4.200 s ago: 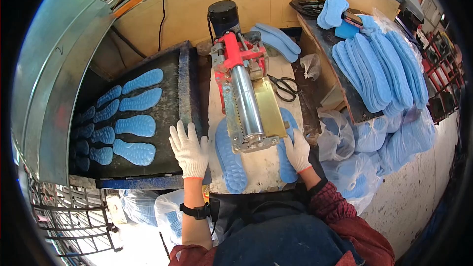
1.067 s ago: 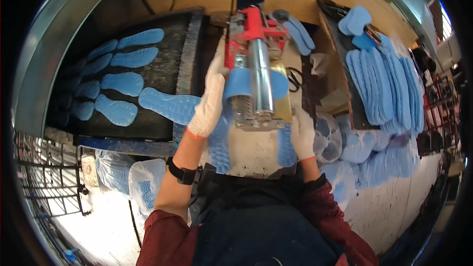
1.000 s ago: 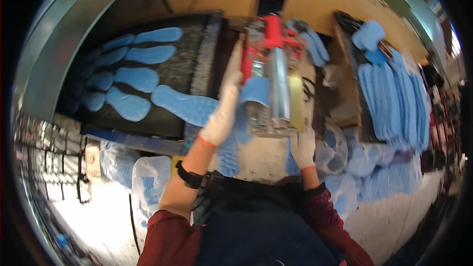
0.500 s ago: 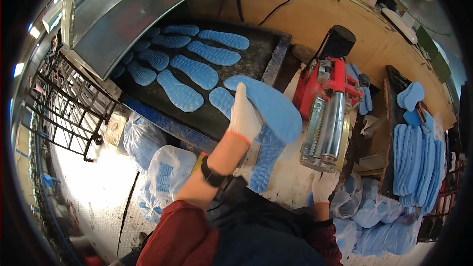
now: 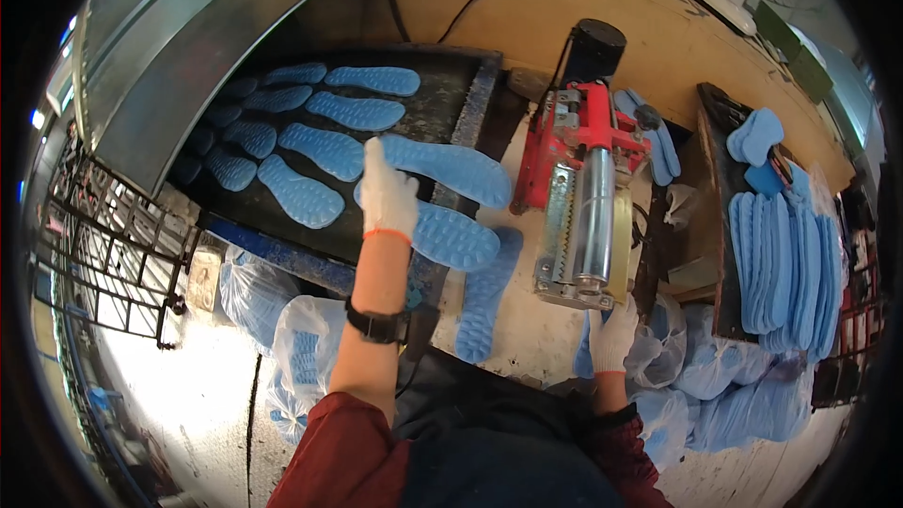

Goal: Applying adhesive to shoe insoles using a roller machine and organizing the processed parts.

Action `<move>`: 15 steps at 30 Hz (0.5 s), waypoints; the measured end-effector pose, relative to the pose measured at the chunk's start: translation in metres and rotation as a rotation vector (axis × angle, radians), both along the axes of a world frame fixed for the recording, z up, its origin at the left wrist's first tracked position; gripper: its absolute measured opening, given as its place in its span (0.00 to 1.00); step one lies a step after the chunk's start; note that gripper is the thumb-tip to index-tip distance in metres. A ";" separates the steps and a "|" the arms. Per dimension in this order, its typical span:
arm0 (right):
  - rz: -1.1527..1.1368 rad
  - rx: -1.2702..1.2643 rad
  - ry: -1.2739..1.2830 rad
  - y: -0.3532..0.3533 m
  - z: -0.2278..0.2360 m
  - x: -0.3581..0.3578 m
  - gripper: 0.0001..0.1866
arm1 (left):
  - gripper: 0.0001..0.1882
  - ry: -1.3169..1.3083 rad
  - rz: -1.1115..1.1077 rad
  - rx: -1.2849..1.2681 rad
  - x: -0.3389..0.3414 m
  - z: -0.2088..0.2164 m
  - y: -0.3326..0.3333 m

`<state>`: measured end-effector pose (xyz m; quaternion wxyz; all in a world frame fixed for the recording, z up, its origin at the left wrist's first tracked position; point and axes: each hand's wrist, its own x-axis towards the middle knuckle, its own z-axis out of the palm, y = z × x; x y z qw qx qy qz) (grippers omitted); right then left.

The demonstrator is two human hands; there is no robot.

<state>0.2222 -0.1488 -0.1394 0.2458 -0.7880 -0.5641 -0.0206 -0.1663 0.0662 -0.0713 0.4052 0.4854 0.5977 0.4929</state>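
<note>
My left hand (image 5: 390, 193), in a white knitted glove with an orange cuff, grips the narrow end of a light-blue insole (image 5: 451, 167). This insole extends rightward past the edge of the dark bed (image 5: 437, 85). Just below it, a bumpy blue insole (image 5: 456, 237) overhangs the same edge, and another insole (image 5: 487, 296) lies on the pale worktop. My right hand (image 5: 614, 337), gloved too, is closed below the front of a red machine with a metal roller (image 5: 594, 216). A strip of blue (image 5: 584, 348) shows beside it; what its fingers hold is hidden.
Several insoles (image 5: 356, 111) lie in rows on the bed, partly under a metal hood (image 5: 207, 47). At right, a board carries a stack of insoles (image 5: 785, 268). Plastic bags of blue pieces (image 5: 710, 367) sit below it; more bags (image 5: 310, 329) stand at left beside a black rack (image 5: 108, 235).
The insole in my left hand has moved left and away from me, from a raised tilt to lying flatter over the bed's edge. My right hand has shifted slightly right relative to the machine.
</note>
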 end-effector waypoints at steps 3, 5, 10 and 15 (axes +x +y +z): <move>-0.133 -0.112 0.597 0.011 0.023 0.020 0.32 | 0.12 -0.986 0.077 0.137 0.051 0.062 -0.038; -0.094 0.118 0.539 0.005 -0.020 0.060 0.25 | 0.13 -0.984 -0.007 0.125 0.064 0.068 -0.055; 0.080 0.397 0.518 0.018 0.096 0.053 0.15 | 0.21 -0.782 -0.266 0.268 0.077 0.079 -0.111; 0.386 0.380 -0.294 0.052 0.174 0.026 0.21 | 0.34 -0.765 -0.418 0.283 0.147 0.119 -0.133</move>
